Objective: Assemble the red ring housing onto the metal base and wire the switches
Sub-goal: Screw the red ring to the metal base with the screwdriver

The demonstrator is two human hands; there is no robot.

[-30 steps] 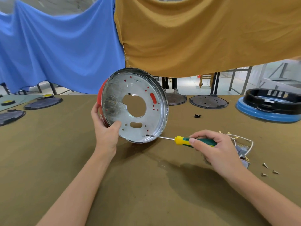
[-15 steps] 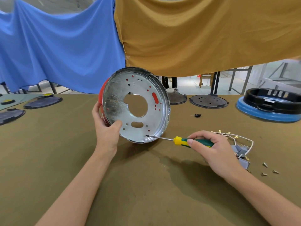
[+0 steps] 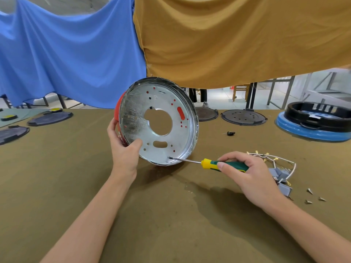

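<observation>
Olive-brown cloth covers the table (image 3: 76,186) we work at, and behind it hang a blue sheet (image 3: 66,54) and a mustard sheet (image 3: 237,38). At the far right edge we see a blue ring base (image 3: 311,131) with a black ring (image 3: 321,114) sitting on it, and dark round plates (image 3: 244,117) lie along the back of the table on both sides.

Near the middle we hold the metal base (image 3: 161,149) tilted up on its edge, its lower rim touching the cloth and its open face turned toward us. Behind it the red ring housing (image 3: 118,111) shows at the left rim and through the slots and holes of the metal. Our left hand (image 3: 124,149) grips the left rim, thumb pressed on the inner face and fingers curled around the back.

Our right hand (image 3: 248,173) wraps around the green and yellow handle of a screwdriver (image 3: 207,164), lying nearly level, with its tip set against a small hole near the bottom of the metal base.

Just beyond the right hand lie the wired switches (image 3: 281,173), a bundle of white wires with brass terminals and grey blocks, resting on the cloth. Three small screws (image 3: 315,196) lie to its right, and one small black part (image 3: 231,133) sits farther back.
</observation>
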